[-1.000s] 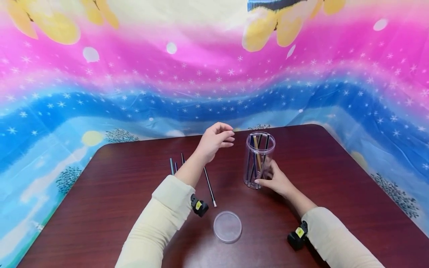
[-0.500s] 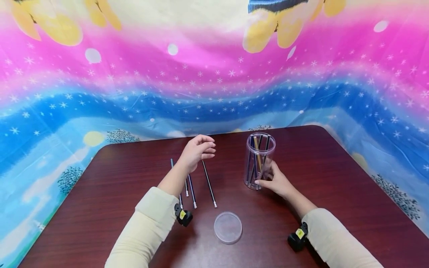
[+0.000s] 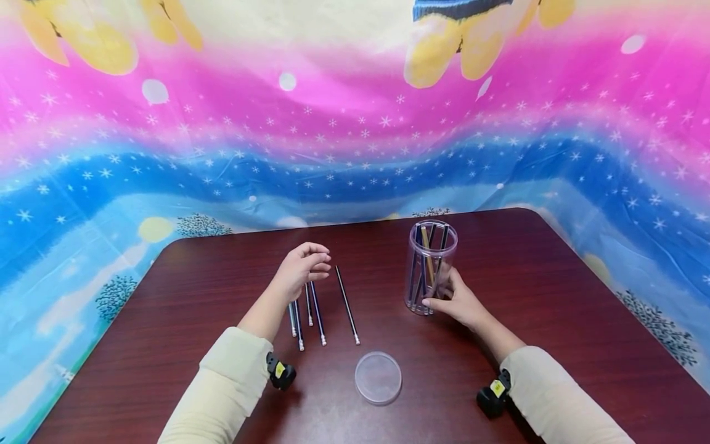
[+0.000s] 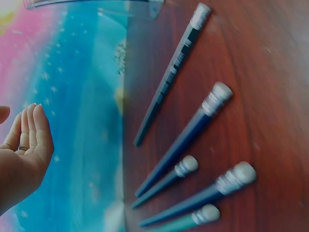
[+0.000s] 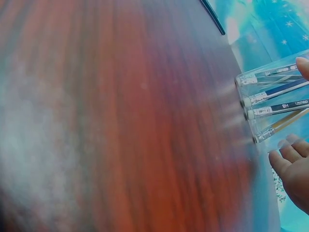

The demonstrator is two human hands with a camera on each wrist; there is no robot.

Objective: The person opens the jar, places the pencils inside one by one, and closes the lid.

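Note:
My right hand [image 3: 456, 297] holds the lower right side of a clear plastic jar [image 3: 407, 271], thumb in front and fingers round the back. The jar stands upright on the table without a lid. Inside lean several pencils with their eraser ends down, among them a yellow pencil [image 5: 289, 119]. My left hand [image 3: 302, 268] hangs over the loose pencils with nothing in its relaxed fingers. Under it lie several dark and teal pencils, erasers towards me, such as a blue pencil [image 4: 181, 142]. A black pencil [image 3: 347, 305] lies apart to their right.
A round clear lid [image 3: 378, 378] lies flat on the dark red wooden table [image 3: 183, 345], in front of the pencils. Behind the table's back edge hangs a colourful cloth [image 3: 333, 148]. Black cameras are strapped to both wrists.
My left hand has moved left and down, away from the jar to over the loose pencils, uncovering their eraser ends. My right hand and the jar have stayed in place.

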